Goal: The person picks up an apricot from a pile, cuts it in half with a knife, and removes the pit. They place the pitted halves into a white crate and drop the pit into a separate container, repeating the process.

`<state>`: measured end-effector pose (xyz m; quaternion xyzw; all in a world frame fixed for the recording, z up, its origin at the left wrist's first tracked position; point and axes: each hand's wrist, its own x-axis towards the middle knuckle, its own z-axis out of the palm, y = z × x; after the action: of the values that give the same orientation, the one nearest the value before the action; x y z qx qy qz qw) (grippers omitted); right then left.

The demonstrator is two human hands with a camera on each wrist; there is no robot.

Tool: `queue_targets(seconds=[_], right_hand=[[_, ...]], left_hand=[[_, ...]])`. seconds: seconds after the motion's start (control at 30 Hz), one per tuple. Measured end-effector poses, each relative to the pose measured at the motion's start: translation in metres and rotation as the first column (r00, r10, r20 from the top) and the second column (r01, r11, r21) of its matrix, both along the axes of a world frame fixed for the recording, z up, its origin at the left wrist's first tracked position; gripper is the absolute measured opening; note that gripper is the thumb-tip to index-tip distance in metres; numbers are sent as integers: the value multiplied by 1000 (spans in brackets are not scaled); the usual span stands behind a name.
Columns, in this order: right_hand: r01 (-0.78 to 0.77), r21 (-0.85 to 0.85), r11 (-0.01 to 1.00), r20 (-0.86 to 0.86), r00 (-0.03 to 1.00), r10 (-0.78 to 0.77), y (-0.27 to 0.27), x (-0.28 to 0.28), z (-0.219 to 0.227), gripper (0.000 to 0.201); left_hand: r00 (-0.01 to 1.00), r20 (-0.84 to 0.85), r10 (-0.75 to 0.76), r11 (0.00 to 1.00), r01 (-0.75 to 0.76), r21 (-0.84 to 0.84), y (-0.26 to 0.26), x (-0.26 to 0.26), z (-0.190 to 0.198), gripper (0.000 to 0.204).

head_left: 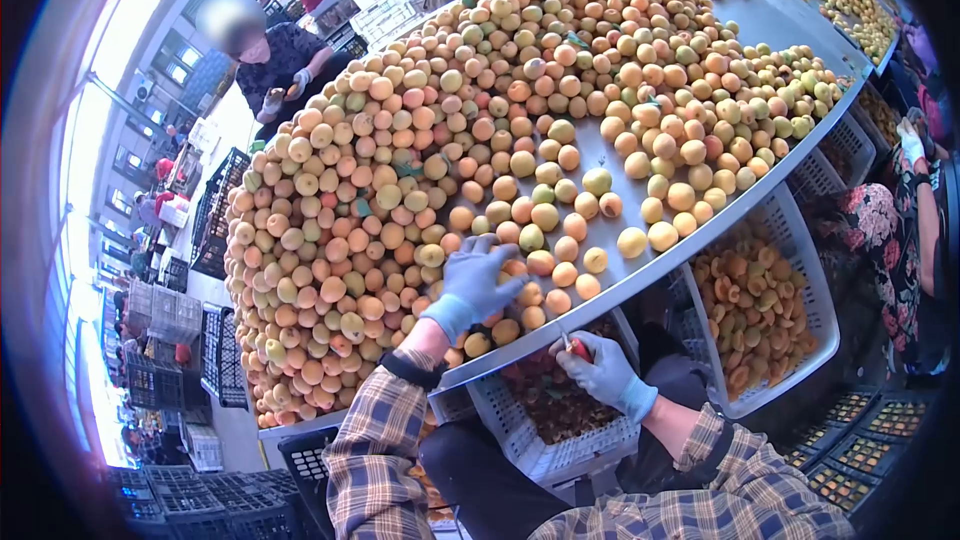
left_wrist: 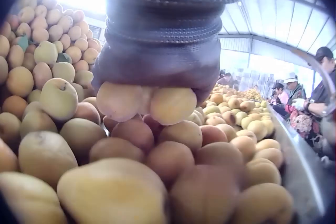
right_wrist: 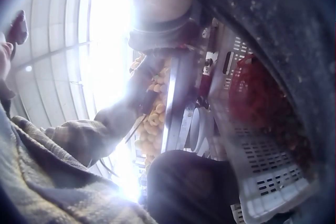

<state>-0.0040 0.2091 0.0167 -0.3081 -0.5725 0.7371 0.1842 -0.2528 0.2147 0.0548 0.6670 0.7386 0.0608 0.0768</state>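
Observation:
My left hand (head_left: 475, 285), in a blue-grey glove, rests with spread fingers on apricots at the near edge of the heap. Two apricots (left_wrist: 173, 104) show right under this glove in the left wrist view, where its fingertips are hidden. The right hand (head_left: 605, 375), gloved too, grips a small knife (head_left: 578, 348) by its red handle, just outside the metal table rim (head_left: 640, 280). The short blade points up toward the rim. A large heap of whole apricots (head_left: 400, 190) spreads over the table beyond both hands.
Below the right hand stands a white crate (head_left: 500, 430) with dark contents. Another white crate (head_left: 825, 345) to its right holds split apricots. Black trays (head_left: 840, 480) lie at lower right. A person (head_left: 285, 65) works across the table; another person in floral clothing (head_left: 880, 250) sits right.

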Motion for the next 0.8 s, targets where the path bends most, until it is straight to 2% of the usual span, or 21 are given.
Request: queue_targets(seconds=[0.07, 0.13, 0.17, 0.2, 0.23, 0.3, 0.33, 0.4, 0.43, 0.47, 0.53, 0.57, 0.63, 0.67, 0.73, 0.8], right_hand=[[1, -38, 999, -8, 1000, -1, -1, 0, -1, 20], [11, -83, 997, -3, 1000, -11, 0, 0, 0, 19], [0, -76, 997, 0, 1000, 0, 1, 0, 2, 19], [-4, -77, 997, 2, 1000, 4, 1, 0, 3, 19], [-4, -95, 996, -4, 1000, 4, 2, 0, 4, 18], [-4, -117, 993, 2, 1000, 4, 1, -2, 4, 18], [1, -112, 994, -10, 1000, -2, 0, -3, 5, 17], [15, -108, 994, -6, 1000, -15, 1, -5, 6, 16], [3, -123, 992, 10, 1000, -2, 1, -6, 5, 16], [-10, -136, 991, 24, 1000, 13, 1, -7, 4, 16], [-11, -185, 983, 24, 1000, 16, 1, -8, 3, 16], [-12, -176, 984, 23, 1000, 16, 1, -8, 2, 16], [-10, -167, 986, 23, 1000, 14, 2, -9, 0, 17], [-6, -125, 992, 21, 1000, 8, 2, -8, -1, 17], [6, -87, 996, 16, 1000, -5, 2, -8, 1, 18], [-14, -90, 996, 13, 1000, 15, 3, -6, 3, 19]], left_hand=[[996, -88, -13, 998, 18, 58, -18, 14, -1, 50], [998, -66, -21, 998, 25, 62, -25, 13, 1, 49], [986, 142, -83, 987, 62, 149, -26, 5, 0, 46], [928, 337, -160, 967, 79, 241, -26, -3, -2, 42], [868, 489, -86, 957, -64, 282, -22, -10, 0, 36], [905, 424, 34, 897, -214, 386, -9, -41, 0, 29], [920, 392, 30, 830, -242, 503, -2, -60, -2, 26], [881, 442, 168, 820, -374, 433, 11, -91, 0, 26], [902, 301, 310, 820, -414, 397, 19, -108, -2, 30], [941, 159, 298, 828, -338, 447, 25, -123, -6, 35], [932, 57, 357, 850, -349, 395, 38, -137, -9, 43], [932, 63, 356, 850, -351, 392, 42, -138, -11, 43], [840, -167, 516, 856, -509, 88, 49, -134, -13, 50], [842, -167, 512, 859, -505, 86, 50, -130, -14, 50], [856, -63, 513, 858, -509, 72, 46, -120, -20, 51], [878, -93, 470, 882, -464, 78, 44, -111, -16, 45]])
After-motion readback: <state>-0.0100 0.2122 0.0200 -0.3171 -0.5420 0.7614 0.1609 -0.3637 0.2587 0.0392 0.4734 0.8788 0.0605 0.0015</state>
